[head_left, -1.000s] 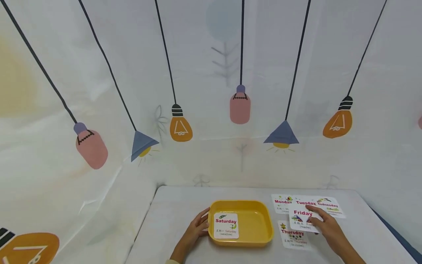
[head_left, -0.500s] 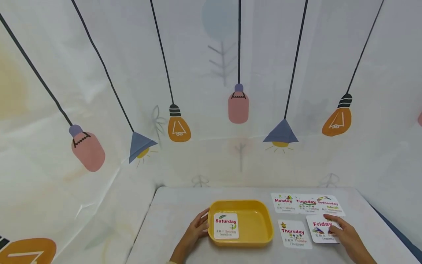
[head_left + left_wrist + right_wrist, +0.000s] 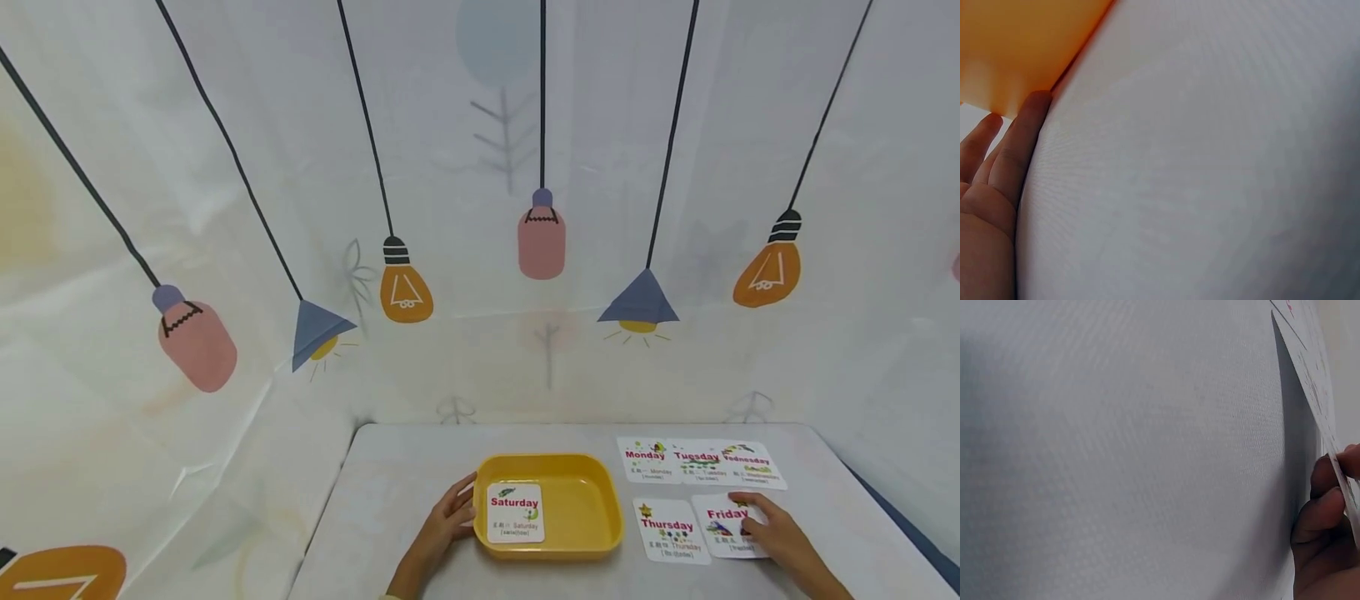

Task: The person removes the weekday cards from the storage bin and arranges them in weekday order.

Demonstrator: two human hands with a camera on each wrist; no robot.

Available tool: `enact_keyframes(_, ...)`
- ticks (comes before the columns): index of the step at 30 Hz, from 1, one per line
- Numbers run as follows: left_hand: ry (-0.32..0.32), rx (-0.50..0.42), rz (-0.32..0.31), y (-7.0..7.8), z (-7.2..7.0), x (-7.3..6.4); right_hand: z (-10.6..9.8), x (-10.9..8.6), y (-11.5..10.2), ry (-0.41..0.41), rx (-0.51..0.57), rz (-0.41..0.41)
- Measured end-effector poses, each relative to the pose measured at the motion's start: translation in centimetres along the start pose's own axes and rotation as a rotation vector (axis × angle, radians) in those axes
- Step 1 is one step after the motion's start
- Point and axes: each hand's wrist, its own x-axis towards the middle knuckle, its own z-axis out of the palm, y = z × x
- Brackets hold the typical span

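My right hand point(image 3: 780, 535) pinches the Friday card point(image 3: 726, 527) by its right side. In the right wrist view, curled fingers point(image 3: 1319, 515) sit under the card point(image 3: 1319, 406), whose near side tilts up off the table while its far end is down close to the surface. Just left of it lies the Thursday card point(image 3: 671, 532). My left hand point(image 3: 442, 525) rests against the left wall of a yellow tray point(image 3: 581, 550), its fingers point(image 3: 1019, 144) fairly straight along that wall. Inside the tray, at the left, is a Saturday card point(image 3: 514, 513).
Behind the Friday card, a row holds the Monday card point(image 3: 647, 461), the Tuesday card point(image 3: 699, 462) and the Wednesday card point(image 3: 753, 465), side by side. They lie on a white table point(image 3: 420, 454). A wall covering point(image 3: 480, 367) with printed lamps stands behind the table.
My right hand has carried the Friday card rightward from over the Tuesday and Thursday cards and lowered it beside Thursday. My left hand and the tray have stayed in place.
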Motion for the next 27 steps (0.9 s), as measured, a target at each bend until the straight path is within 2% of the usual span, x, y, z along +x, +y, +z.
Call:
enact_keyframes(5, 0.002, -0.017, 0.0, 0.1, 0.2, 0.0, -0.3, 0.1, -0.5, -0.019, -0.119, -0.046)
enact_keyframes(19, -0.006, -0.029, 0.006, -0.5, 0.2, -0.1, -0.4, 0.4, -0.4, -0.076, -0.203, -0.141)
enact_keyframes(24, -0.019, -0.049, 0.011, -0.7, 0.4, 0.1, -0.6, 0.2, 0.1, -0.045, -0.254, -0.221)
enact_keyframes(27, -0.023, -0.054, 0.005, -0.7, 0.6, 0.2, -0.6, 0.1, 0.4, -0.014, -0.31, -0.242)
